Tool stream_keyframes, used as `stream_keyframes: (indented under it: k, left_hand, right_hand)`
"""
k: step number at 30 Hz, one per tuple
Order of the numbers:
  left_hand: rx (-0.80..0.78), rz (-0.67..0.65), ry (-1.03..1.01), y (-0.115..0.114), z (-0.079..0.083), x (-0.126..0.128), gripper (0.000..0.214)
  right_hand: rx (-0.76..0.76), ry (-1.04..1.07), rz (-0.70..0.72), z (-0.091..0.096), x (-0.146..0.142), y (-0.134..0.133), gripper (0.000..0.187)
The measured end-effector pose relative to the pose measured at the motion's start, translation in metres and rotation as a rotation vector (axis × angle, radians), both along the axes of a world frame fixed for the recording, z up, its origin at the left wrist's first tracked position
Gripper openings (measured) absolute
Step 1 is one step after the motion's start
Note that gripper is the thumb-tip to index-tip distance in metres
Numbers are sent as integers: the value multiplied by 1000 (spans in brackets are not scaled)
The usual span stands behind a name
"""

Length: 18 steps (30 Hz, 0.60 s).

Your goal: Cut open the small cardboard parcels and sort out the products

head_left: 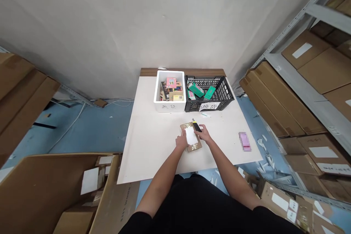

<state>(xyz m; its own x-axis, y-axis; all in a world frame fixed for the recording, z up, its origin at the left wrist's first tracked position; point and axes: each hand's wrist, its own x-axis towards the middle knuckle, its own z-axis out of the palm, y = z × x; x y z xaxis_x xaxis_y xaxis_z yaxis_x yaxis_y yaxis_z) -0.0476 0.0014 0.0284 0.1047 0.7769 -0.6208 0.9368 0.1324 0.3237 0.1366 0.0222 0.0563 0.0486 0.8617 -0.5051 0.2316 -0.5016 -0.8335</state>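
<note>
A small brown cardboard parcel [195,146] with a white label lies in the middle of the white table [153,146]. My left hand [181,141] rests on the parcel's left edge, fingers curled against it. My right hand [204,135] is closed round a black and yellow utility knife [196,126], its tip at the parcel's top right corner.
At the table's back stand a white foam box [170,106] of small packs and a black plastic crate [226,97] with green packs. A pink object [244,141] lies at the right. A large open carton [55,190] sits low left; shelves of cartons [307,91] line the right.
</note>
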Motion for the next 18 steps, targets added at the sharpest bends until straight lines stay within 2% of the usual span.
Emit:
stream_keyframes:
  k: [2, 5, 10, 13, 18]
  left_hand:
    - [-5, 3, -14, 0, -2, 0, 139]
    - [-13, -6, -13, 0, -4, 1, 139]
    - [-12, -12, -60, -1, -5, -1, 135]
    - [-20, -47, 0, 1, -5, -2, 135]
    - [18, -76, 37, 2, -6, -3, 139]
  right_hand:
    - [36, -126, 105, 6, -20, 8, 50]
    - [-4, -313, 229, 8, -43, 14, 31]
    - [-51, -717, 345, -1, -62, 5, 37]
    - [-72, -745, 388, -2, -63, 0, 38]
    - [-143, -691, 411, 12, -60, 8, 41]
